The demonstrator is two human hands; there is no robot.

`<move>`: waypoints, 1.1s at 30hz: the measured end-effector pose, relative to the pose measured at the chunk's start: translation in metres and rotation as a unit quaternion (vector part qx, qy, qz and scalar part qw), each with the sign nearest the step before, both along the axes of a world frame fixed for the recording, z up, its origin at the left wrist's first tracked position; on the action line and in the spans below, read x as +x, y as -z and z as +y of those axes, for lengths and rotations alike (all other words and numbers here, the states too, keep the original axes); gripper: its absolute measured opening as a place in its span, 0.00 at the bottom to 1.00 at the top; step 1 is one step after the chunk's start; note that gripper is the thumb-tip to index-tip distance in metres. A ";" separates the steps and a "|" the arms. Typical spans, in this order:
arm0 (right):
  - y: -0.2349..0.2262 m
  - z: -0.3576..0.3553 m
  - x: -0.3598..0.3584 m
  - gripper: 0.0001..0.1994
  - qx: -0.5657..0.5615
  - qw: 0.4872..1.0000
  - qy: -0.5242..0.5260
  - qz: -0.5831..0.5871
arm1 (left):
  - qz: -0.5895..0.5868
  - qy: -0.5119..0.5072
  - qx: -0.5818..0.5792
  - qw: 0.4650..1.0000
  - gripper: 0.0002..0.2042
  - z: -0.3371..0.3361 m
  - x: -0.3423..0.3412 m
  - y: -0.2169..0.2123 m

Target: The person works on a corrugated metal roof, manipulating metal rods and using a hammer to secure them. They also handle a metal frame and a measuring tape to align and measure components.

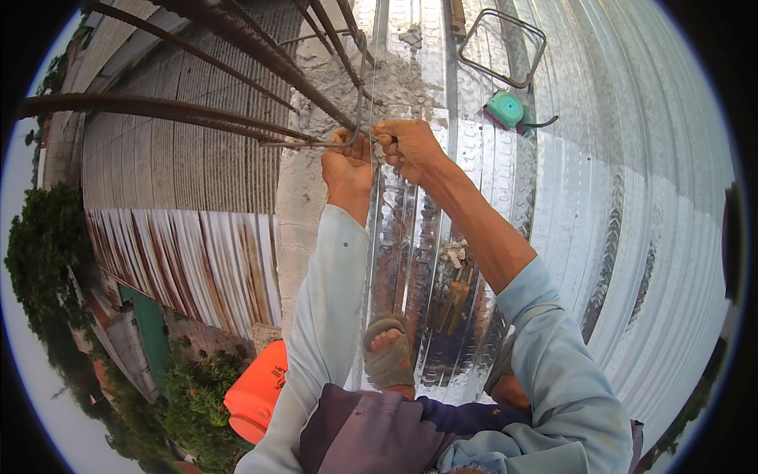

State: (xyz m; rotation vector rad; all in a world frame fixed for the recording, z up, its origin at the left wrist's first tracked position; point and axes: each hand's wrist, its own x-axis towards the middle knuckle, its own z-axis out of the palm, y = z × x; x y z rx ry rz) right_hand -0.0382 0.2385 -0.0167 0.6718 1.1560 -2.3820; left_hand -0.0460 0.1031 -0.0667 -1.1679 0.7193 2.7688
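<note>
My left hand (pixel 347 167) is palm up with its fingers curled round the lower corner of a thin steel stirrup (pixel 358 118). The stirrup crosses the ends of several rusty rebars (pixel 304 83) that reach in from the upper left. Just to the right, my right hand (pixel 407 148) is closed, thumb and fingers pinched near the same corner. Whatever it pinches is too small and hidden to name. A thin line (pixel 373 71) runs upright between the two hands.
Ribbed shiny metal sheeting (pixel 584 237) lies under me and to the right. On it rest a teal tape measure (pixel 504 109), a bent metal loop (pixel 543 47) and yellow-handled tools (pixel 452 306). A concrete ledge (pixel 294 237) runs along the left, near an orange container (pixel 259 391). The drop lies beyond.
</note>
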 end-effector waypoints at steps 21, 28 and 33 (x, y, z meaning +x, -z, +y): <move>0.002 -0.028 0.029 0.08 0.020 0.999 0.041 0.014 | -0.024 0.004 -0.041 0.999 0.09 -0.011 0.033 -0.010; 0.014 -0.044 0.022 0.10 0.054 0.992 0.070 0.085 | -0.026 -0.024 -0.096 0.995 0.08 -0.021 0.058 -0.008; 0.013 -0.046 0.022 0.09 0.148 0.981 0.055 0.111 | 0.039 0.000 -0.206 0.978 0.08 -0.026 0.078 -0.009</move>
